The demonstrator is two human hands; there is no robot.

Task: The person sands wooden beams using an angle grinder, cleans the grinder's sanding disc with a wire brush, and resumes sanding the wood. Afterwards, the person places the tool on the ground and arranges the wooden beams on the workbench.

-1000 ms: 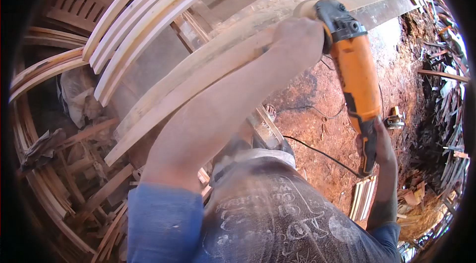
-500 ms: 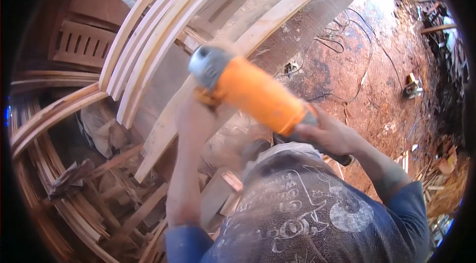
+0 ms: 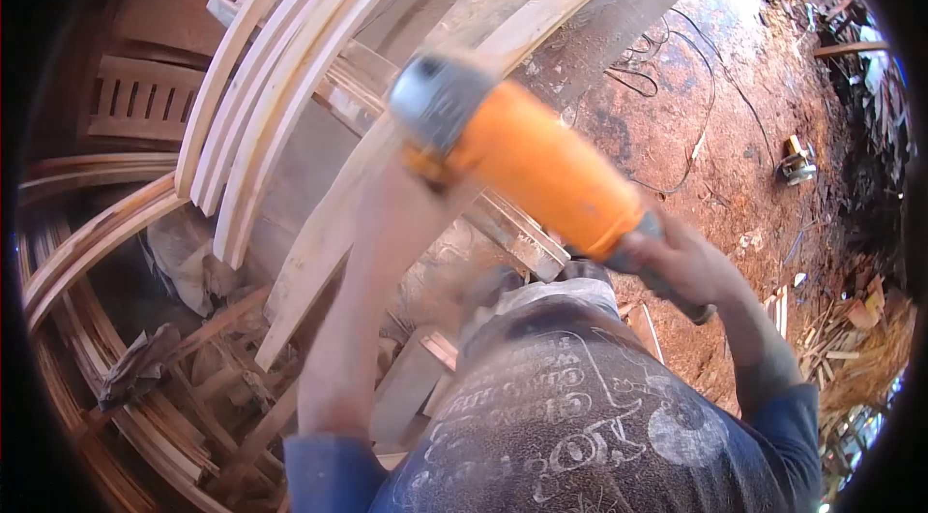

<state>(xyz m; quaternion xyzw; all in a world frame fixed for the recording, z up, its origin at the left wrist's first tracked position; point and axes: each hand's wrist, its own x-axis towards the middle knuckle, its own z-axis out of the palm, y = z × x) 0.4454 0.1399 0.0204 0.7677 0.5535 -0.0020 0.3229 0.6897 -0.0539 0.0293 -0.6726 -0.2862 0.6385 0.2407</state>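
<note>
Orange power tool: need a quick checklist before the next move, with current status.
1. Right hand on rear handle: ok, wrapped around it.
2. Left hand grip: cannot tell, blurred beside the front end of the power tool.
3. Tool's working face: cannot tell, hidden from this view.
4. Gloves: not ok, right hand is bare.
5. Cable away from tool's front end: ok, it lies on the floor beyond the boards.
6. Curved board secured: cannot tell, no clamp visible.

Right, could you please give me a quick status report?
Right hand gripping orange power tool; left hand at its blurred head. Contact with plank unclear. Cable lies on floor beyond.
</note>
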